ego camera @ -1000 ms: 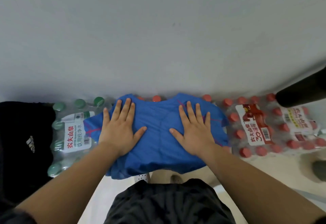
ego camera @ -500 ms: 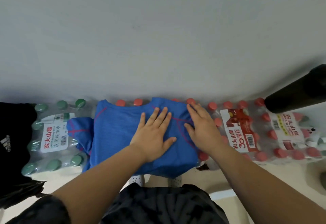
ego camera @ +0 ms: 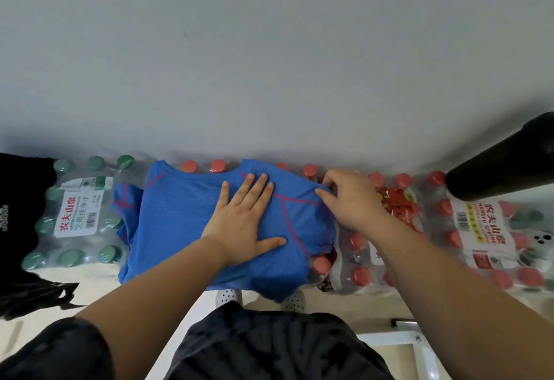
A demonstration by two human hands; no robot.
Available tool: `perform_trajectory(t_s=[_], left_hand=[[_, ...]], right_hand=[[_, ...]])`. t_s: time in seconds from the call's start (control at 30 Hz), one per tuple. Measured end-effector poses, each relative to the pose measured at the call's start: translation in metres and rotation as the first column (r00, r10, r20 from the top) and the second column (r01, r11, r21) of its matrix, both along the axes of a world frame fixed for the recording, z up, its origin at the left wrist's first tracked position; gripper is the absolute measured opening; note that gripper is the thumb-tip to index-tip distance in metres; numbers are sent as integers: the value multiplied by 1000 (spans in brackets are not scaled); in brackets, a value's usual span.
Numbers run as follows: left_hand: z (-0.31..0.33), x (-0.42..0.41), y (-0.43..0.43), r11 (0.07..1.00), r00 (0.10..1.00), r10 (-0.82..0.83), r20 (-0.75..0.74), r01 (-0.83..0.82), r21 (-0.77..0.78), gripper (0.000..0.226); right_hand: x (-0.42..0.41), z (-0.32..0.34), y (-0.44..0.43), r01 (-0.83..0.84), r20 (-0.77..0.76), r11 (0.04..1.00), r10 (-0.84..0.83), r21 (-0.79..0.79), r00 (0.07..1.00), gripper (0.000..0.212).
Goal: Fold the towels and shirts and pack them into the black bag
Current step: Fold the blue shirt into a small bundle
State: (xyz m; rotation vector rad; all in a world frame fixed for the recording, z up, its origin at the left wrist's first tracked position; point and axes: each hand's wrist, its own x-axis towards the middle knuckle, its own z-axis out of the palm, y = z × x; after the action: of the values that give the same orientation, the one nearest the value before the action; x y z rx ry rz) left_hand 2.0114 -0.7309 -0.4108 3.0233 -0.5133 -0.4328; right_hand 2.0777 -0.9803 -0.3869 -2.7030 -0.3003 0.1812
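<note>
Since the blue shirt (ego camera: 186, 221) looks like a thin, soft sports knit, it should weigh next to nothing, drape limply and slide easily over plastic wrap, so it needs pinning while any part is folded. It lies spread, neckline toward the wall (ego camera: 269, 65), on top of shrink-wrapped water packs, its hem hanging over their near edge. The left hand (ego camera: 242, 224) presses flat on its middle, fingers straight, holding nothing. The right hand (ego camera: 350, 200) has its fingers curled at the right shoulder edge and appears to pinch the fabric there; a seam or sleeve edge is a sensible place to take hold. The surface is lumpy: the red-capped pack (ego camera: 362, 274) lies underneath and to the right, the green-capped pack (ego camera: 78, 218) to the left, so creases may not set cleanly. The black bag (ego camera: 21, 188) sits at far left, beside the green caps. A dark cylinder (ego camera: 503, 167) juts in at upper right.
</note>
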Motion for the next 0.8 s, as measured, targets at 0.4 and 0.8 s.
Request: perform_trajectory(t_s=[0.4,0.8], left_hand=[[2,40,-37,999,999,-35,-3,35,-3,125],[7,13,-16,994,998,-60,21,62,-91,120]], right_hand=[[-14,16,-26,134,-235,977,-93,168,968,28],[-11,21,-16,360,-212,874,-303,327,929,15]])
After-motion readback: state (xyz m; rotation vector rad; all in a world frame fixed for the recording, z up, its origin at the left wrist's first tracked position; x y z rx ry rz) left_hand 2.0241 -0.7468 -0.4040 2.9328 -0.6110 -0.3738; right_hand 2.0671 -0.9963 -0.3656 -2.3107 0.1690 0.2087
